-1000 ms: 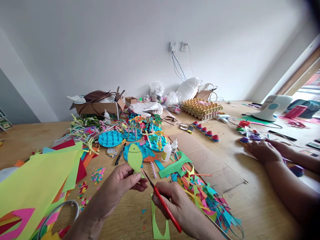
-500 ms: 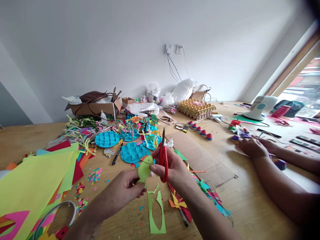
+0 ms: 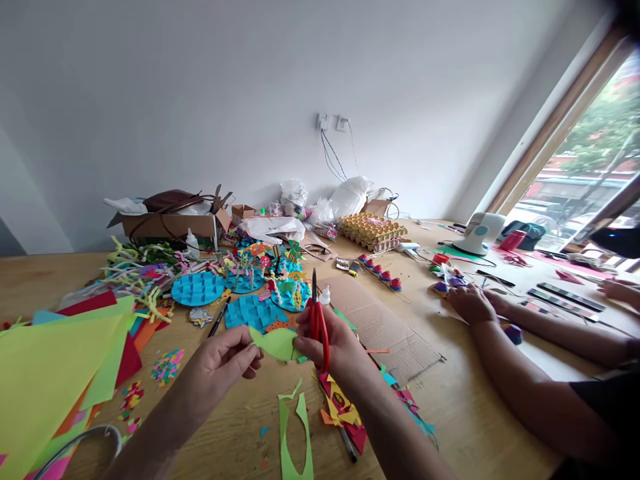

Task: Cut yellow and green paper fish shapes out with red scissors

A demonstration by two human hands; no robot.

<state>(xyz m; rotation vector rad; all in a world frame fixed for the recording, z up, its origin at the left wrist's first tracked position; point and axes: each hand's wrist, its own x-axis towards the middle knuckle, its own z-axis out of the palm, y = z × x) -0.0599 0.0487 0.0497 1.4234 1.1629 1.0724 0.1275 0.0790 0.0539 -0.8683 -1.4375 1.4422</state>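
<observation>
Between my two hands lies a green paper fish [image 3: 276, 343], held level above the wooden table [image 3: 480, 427]. My left hand [image 3: 223, 363] pinches its tail end. My right hand [image 3: 333, 343] grips red-handled scissors [image 3: 317, 323], blades upright and closed, and its fingertips touch the fish's other end. Below the hands lies the green paper offcut [image 3: 293, 437] with a fish-shaped hole. Coloured paper scraps [image 3: 345, 410] lie under my right wrist.
Sheets of coloured paper [image 3: 55, 373] are stacked at the left. Blue paper discs [image 3: 197, 289], a black marker [image 3: 219, 317], a glue bottle [image 3: 325, 295] and flat cardboard [image 3: 380, 327] lie beyond. Another person's hands [image 3: 473, 303] rest at the right. A box [image 3: 167, 223] and egg trays [image 3: 370, 231] stand behind.
The fish went from upright in my left hand to lying level between both hands. My right hand rose with the scissors, turned them blades-up and came to the fish. The view swung right.
</observation>
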